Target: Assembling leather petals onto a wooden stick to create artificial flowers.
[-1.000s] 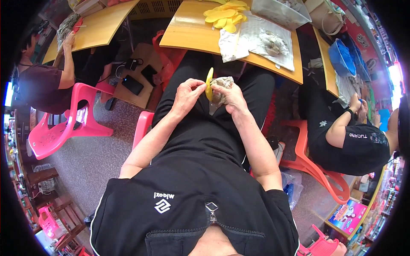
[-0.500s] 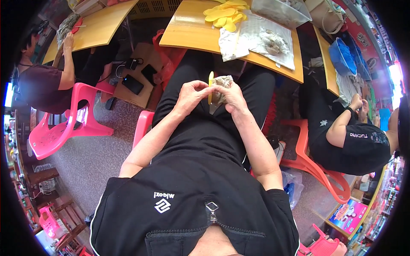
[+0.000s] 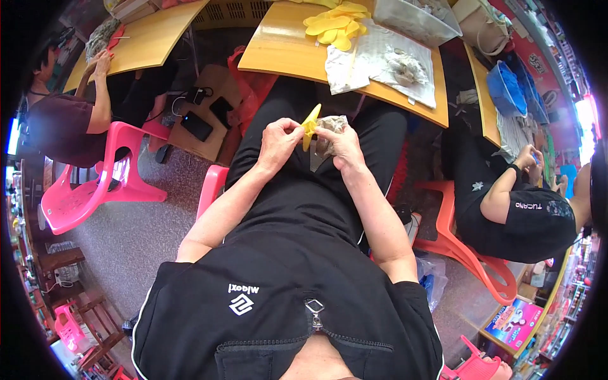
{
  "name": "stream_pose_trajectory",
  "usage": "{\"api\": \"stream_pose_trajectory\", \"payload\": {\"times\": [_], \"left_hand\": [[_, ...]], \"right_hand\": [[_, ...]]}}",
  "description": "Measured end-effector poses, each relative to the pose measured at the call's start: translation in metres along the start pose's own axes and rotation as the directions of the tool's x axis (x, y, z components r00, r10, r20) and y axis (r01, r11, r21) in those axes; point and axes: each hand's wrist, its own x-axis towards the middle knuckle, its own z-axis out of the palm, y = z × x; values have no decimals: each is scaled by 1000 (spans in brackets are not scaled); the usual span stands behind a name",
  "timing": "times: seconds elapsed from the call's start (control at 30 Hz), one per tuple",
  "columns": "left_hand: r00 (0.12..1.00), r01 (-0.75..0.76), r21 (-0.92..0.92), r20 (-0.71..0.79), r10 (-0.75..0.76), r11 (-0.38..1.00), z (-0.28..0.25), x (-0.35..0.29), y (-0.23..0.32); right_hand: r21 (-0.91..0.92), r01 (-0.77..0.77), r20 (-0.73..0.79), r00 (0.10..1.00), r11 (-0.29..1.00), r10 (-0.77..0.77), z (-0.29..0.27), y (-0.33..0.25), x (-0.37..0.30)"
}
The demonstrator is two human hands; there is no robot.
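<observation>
My left hand [image 3: 278, 147] pinches a thin yellow petal-shaped piece [image 3: 311, 120] between thumb and fingertips, above my lap. The piece leans with its pointed top to the right. Close beside it, my right hand [image 3: 348, 149] is closed on a crumpled grey-beige bundle [image 3: 332, 124], whose material I cannot make out. The right thumb and fingertips reach toward the yellow piece and seem to touch it. Similar flat yellow pieces [image 3: 339, 24] lie in a pile on the table ahead.
The yellow-brown table [image 3: 278, 41] carries a white cloth [image 3: 373, 38], a grey-beige fluffy clump [image 3: 406, 68] and a translucent bin [image 3: 415, 22]. One person [image 3: 69, 126] sits at the left, another [image 3: 513, 215] at the right. Phones [image 3: 197, 126] rest on a cardboard box.
The yellow piece has turned from edge-on and upright to tilted, showing more of its flat side. My left hand has drawn slightly left. The right-hand person's hands have moved.
</observation>
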Motion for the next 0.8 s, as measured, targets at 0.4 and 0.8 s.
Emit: {"api": "stream_pose_trajectory", "payload": {"times": [0.4, 0.8], "left_hand": [[973, -219, 243, -18, 230, 945, 0, 2, 8], [971, -229, 320, 3, 241, 919, 13, 8, 23]], "right_hand": [[8, 44, -33, 998, 999, -44, 4, 0, -1], [206, -169, 115, 982, 964, 147, 10, -5, -13]]}}
